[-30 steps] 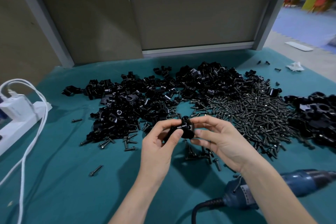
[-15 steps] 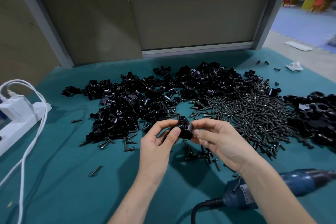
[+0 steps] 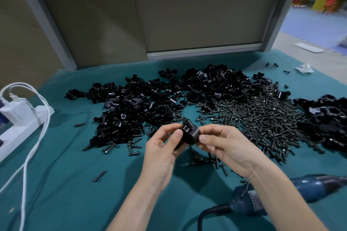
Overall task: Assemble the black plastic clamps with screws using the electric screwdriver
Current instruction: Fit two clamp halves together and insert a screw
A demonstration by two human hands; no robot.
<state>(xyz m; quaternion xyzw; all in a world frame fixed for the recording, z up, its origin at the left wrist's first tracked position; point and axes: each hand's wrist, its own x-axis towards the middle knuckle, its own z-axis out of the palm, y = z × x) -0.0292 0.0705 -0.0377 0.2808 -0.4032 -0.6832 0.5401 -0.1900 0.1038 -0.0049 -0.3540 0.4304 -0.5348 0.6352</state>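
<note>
A black clamp point(image 3: 190, 133) is held just above the surface point(image 3: 56, 184), pinched from either side by the curled fingers point(image 3: 177, 134) and thumb of the left hand point(image 3: 159, 155) and of the right hand point(image 3: 231, 148). Its lower edge is hidden behind the left thumb, and what sits in the hole on top cannot be made out. A heap of clamp parts point(image 3: 150, 107) and a spread of screws point(image 3: 262, 118) are seen behind. The electric screwdriver point(image 3: 304, 187) is partly covered by the right forearm and cut off at the right edge, as is another black heap point(image 3: 328, 124).
</note>
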